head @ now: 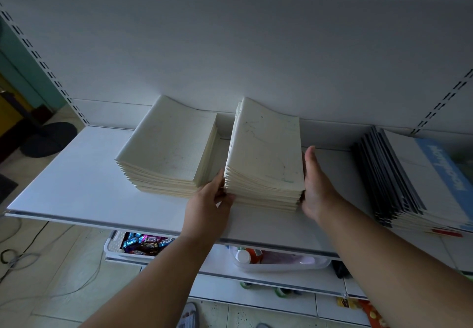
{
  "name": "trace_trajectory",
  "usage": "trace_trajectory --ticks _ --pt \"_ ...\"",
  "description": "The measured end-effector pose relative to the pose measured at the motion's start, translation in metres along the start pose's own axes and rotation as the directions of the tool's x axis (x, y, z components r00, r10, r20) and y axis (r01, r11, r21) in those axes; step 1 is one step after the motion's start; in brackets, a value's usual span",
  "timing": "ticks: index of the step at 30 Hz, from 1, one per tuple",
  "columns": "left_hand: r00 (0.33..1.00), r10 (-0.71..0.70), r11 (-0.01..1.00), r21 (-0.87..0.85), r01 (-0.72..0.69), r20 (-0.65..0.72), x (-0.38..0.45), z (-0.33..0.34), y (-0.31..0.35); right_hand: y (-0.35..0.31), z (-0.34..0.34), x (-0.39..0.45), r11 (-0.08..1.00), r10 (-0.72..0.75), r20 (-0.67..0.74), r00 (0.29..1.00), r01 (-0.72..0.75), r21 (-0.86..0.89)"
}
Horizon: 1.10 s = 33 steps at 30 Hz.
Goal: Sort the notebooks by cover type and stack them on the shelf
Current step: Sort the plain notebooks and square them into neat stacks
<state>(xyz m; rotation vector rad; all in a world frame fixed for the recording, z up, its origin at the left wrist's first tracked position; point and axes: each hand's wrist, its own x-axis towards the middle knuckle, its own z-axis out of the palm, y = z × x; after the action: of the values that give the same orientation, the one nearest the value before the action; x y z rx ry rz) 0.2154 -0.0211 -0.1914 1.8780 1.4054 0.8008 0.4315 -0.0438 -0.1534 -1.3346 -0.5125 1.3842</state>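
Setting: a white metal shelf against a pale back panel with slotted uprights, seen from above in dim light.
Left grip: the left hand is at the near left corner of the middle stack of cream notebooks, fingers curled round that corner edge, holding it.
Right grip: the right hand lies flat against the stack's right side, thumb pointing up and back along the edge; fingers look straight, pressing rather than curled round.
Task's thing: this middle stack sits on the shelf between both hands, its far end reaching the back panel, top cover faintly marked.
Neighbour left: a second stack of cream notebooks just beside it, a narrow gap between the two, also on the shelf.
Neighbour right: well apart, a fanned pile of dark-edged notebooks with a white and blue cover on top.
Below: a lower shelf carries a white basket of wrapped sweets and a clear tub with a bottle inside.
Floor: pale tiles with loose cables at left; a grey sandal at the bottom edge.
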Motion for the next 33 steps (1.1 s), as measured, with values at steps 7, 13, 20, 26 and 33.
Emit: trace_trajectory --ticks 7,13,20,26,33 --pt "0.999 0.04 0.999 0.008 -0.04 -0.014 -0.001 -0.001 0.004 -0.002 -0.001 -0.001 1.0 -0.007 0.012 1.0 0.007 0.001" --pt "0.996 -0.032 0.999 0.033 0.034 -0.078 0.001 0.001 0.009 0.0 0.001 0.002 0.998 0.019 0.023 1.0 -0.02 0.062" --pt "0.992 -0.102 0.995 0.006 0.103 -0.074 -0.004 0.001 0.018 0.002 0.001 0.005 0.999 0.03 0.011 0.999 -0.03 0.03" --pt "0.989 -0.113 0.994 -0.017 0.112 -0.101 -0.005 0.005 0.015 0.003 -0.001 0.006 0.997 0.037 0.021 0.999 -0.038 0.069" --pt "0.963 -0.098 0.725 -0.645 0.243 0.252 0.005 -0.003 0.03 0.006 -0.007 0.012 0.995 0.039 -0.01 0.999 -0.038 0.095"
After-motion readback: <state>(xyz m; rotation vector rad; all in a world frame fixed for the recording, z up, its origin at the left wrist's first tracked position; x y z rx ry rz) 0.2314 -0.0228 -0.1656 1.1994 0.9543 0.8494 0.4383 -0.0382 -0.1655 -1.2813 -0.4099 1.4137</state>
